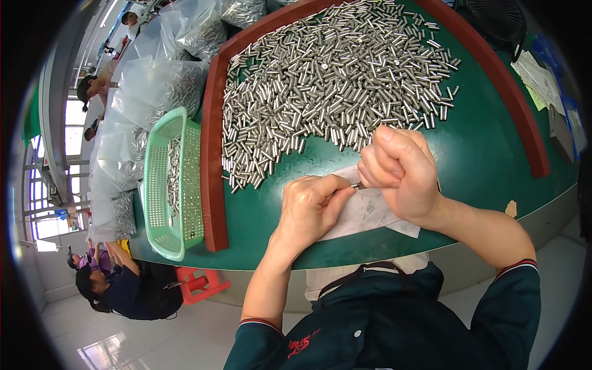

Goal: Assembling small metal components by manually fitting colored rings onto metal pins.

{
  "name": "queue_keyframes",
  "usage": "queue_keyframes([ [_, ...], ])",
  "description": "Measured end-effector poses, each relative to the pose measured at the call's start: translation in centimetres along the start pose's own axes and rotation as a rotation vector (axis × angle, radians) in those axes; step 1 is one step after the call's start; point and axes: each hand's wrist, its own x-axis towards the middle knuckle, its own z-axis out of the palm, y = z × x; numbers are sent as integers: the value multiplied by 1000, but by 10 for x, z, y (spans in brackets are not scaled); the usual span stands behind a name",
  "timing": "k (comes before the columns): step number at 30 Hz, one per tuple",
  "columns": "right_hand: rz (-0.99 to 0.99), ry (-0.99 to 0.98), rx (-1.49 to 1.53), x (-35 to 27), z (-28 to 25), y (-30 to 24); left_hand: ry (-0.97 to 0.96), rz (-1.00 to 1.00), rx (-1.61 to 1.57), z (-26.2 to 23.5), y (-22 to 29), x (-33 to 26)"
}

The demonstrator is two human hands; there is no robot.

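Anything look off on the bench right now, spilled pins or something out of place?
Nothing stands out. The metal pins lie in one loose heap on the green table inside the red rim. Some lie in the green basket. The left hand and right hand pinch one pin over white paper.

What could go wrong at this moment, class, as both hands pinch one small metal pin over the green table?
1. The metal pin, gripped only by fingertips of the left hand and right hand, might slip onto the white paper.
2. A sleeve could perhaps nudge the loose pin pile nearby.
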Motion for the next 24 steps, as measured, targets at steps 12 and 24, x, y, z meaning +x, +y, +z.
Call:
queue_keyframes([
  [12,-48,-7,-79,-8,6,7,2,-58,-48,-1,1,-1],
  [24,-35,-11,-8,-4,-1,0,64,-186,-260,-4,6,-2],
])
